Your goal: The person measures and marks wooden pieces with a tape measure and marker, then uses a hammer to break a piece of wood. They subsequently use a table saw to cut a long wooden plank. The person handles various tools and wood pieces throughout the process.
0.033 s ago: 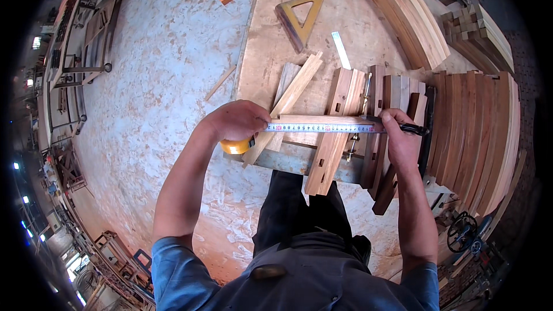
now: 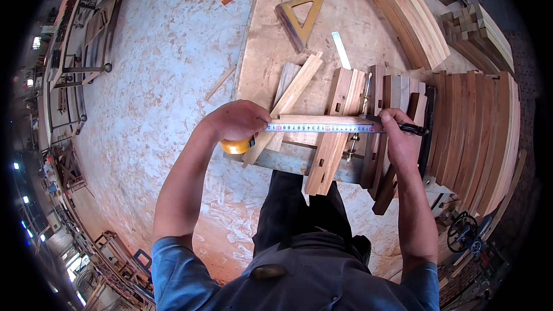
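Observation:
My left hand (image 2: 239, 120) is closed at the left end of a thin wooden strip (image 2: 317, 119), gripping a tape measure (image 2: 237, 145) whose yellow case shows below the palm. Its pale blade (image 2: 311, 128) runs out along the strip's near side to my right hand (image 2: 398, 138). That hand is closed at the strip's right end, with a slim black pen-like tool (image 2: 412, 129) between the fingers; its exact kind is unclear. Beneath the strip lie a mortised wooden rail (image 2: 324, 164) and a slanting pale batten (image 2: 298, 84).
A yellow triangular square (image 2: 314, 14) lies farther back on the workbench (image 2: 262, 40). Curved boards (image 2: 403, 14) rest at the back right. Dark mortised pieces (image 2: 373, 155) and a large row of boards (image 2: 472, 132) stand at the right, near a clamp rod (image 2: 365, 95).

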The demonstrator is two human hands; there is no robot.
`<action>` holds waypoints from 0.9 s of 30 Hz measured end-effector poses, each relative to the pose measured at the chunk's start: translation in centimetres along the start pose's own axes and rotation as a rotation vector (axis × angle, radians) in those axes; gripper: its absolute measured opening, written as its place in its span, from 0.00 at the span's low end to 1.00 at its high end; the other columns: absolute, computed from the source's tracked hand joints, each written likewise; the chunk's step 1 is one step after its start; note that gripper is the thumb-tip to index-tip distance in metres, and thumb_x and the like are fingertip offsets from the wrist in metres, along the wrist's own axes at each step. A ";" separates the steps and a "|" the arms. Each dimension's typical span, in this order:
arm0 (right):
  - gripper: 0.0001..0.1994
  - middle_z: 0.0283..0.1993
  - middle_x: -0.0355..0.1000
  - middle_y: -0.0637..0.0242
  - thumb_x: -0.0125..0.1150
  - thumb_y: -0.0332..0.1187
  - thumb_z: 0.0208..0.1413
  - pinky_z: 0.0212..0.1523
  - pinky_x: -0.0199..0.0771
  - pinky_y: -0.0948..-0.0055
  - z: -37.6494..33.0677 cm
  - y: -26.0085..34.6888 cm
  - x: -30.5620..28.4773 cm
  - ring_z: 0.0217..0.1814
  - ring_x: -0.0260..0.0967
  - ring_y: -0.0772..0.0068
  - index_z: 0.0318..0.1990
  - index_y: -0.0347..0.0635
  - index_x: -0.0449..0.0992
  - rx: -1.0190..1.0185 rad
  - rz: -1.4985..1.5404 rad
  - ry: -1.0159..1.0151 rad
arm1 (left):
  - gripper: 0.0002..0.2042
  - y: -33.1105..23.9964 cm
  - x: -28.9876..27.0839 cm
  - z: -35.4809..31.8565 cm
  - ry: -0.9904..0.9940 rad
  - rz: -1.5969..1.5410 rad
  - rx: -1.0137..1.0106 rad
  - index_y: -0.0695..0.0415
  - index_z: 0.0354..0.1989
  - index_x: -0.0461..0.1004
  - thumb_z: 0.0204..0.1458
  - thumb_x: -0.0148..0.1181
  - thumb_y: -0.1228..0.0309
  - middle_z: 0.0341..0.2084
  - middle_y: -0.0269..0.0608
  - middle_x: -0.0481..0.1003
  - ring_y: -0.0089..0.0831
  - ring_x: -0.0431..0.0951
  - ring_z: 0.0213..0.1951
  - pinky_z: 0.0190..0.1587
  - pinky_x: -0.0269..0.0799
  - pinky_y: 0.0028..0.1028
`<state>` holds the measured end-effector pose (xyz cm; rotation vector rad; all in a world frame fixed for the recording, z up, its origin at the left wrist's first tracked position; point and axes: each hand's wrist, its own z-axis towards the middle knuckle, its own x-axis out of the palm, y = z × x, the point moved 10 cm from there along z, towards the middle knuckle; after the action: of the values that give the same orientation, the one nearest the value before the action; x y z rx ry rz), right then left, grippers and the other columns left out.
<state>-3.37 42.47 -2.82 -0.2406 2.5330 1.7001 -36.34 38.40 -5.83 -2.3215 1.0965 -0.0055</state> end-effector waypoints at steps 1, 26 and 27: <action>0.10 0.28 0.73 0.70 0.61 0.36 0.59 0.41 0.68 0.76 0.0 0.0 0.1 0.33 0.68 0.80 0.38 0.36 0.77 0.006 -0.001 0.005 | 0.08 0.0 0.0 0.0 0.001 -0.003 0.000 0.60 0.40 0.79 0.56 0.55 0.73 0.25 0.35 0.76 0.25 0.75 0.30 0.38 0.70 0.27; 0.09 0.27 0.71 0.73 0.61 0.35 0.59 0.38 0.66 0.77 0.0 0.2 1.6 0.32 0.66 0.82 0.35 0.38 0.76 -0.013 0.000 0.047 | 0.12 -0.4 0.1 -0.2 0.036 0.067 0.023 0.58 0.42 0.79 0.57 0.50 0.70 0.27 0.38 0.78 0.28 0.77 0.33 0.41 0.70 0.30; 0.08 0.28 0.72 0.71 0.60 0.34 0.59 0.39 0.67 0.77 0.1 0.1 1.5 0.33 0.67 0.81 0.36 0.37 0.76 -0.020 -0.010 0.055 | 0.12 -0.4 0.1 -0.2 0.035 0.065 0.020 0.58 0.41 0.79 0.57 0.50 0.70 0.27 0.38 0.78 0.28 0.77 0.33 0.41 0.70 0.30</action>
<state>-4.84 42.51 -2.97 -0.3046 2.5492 1.7398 -36.04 38.40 -5.47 -2.2751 1.1840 -0.0325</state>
